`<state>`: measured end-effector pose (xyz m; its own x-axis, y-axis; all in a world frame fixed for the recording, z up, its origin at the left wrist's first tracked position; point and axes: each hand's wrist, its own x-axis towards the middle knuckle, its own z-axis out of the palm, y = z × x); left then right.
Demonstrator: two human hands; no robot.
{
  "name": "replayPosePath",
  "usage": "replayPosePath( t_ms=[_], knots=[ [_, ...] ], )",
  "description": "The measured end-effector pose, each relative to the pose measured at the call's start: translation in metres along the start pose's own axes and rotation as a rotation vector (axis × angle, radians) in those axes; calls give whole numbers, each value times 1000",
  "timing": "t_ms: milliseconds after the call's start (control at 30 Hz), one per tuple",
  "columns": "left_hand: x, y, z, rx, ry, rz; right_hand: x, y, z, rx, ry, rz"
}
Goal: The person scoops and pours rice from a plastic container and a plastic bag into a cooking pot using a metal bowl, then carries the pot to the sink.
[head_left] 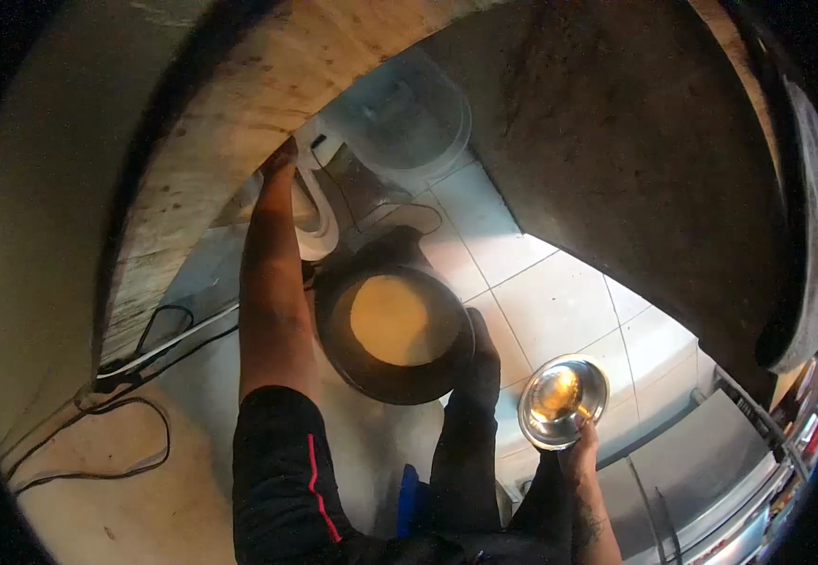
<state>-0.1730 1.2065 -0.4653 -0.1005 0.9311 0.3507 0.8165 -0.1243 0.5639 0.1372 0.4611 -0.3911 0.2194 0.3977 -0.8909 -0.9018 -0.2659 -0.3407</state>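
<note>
Head view: my right fingers (585,433) clasp a shiny, round metal bowl (538,429); I cannot tell my left hand's (281,157) grip. Left of the bowl, a dark, round pan (336,356) holds smooth, pale-yellow contents (388,320).

Room over floor tiles (545,297), far of steel bowl (548,391); black pan (395,381) blocks left, brown panel (635,141) far right.

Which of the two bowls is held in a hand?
The smaller, shiny metal bowl, gripped at its rim by the right hand. The other, a larger dark bowl with pale contents, has neither hand on it.
</note>
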Motion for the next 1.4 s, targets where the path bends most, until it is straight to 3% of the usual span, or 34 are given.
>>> replayPosePath(
  t_ms=[133, 333, 467, 500, 533, 567, 667, 700, 833, 967, 1067, 1133, 1267, 1400],
  knots=[
    [10, 17, -21, -171, -21, -68, -10, -9, 10, 70, -75, 34],
    [-14, -4, -36, -503, -31, -233, 19, 10, -17, 24, 98, 78],
    [-35, 8, -65, -751, -21, -297, 32, 28, -37, 55, 16, 49],
    [-47, 14, -76, -848, -25, -316, 31, 32, -44, -137, -28, -40],
    [-61, 24, -87, -959, -28, -347, 32, 33, -45, -122, -22, -29],
    [-87, 58, -115, -1228, -93, -531, 33, 33, -43, -41, -37, -1],
    [-153, 148, -162, -1301, -135, -695, 35, 38, -60, -28, -45, 5],
    [-165, 145, -164, -1421, -261, -613, 34, 36, -62, 39, -13, 45],
    [-248, 219, -229, -1491, -420, -659, 1, 19, -65, -177, -37, -51],
    [-330, 316, -299, -1364, -615, -294, -33, -13, -66, 27, -125, -108],
    [-352, 350, -346, -959, -534, 27, -60, -34, -73, -1, -163, -102],
    [-368, 395, -370, -1138, -409, -207, -68, -44, -89, -3, -141, -134],
    [-366, 432, -396, -1279, -470, -297, -42, -37, -116, -44, -192, -256],
    [-369, 431, -409, -1412, -629, -40, -89, -79, -94, -135, -57, -387]
  ],
)
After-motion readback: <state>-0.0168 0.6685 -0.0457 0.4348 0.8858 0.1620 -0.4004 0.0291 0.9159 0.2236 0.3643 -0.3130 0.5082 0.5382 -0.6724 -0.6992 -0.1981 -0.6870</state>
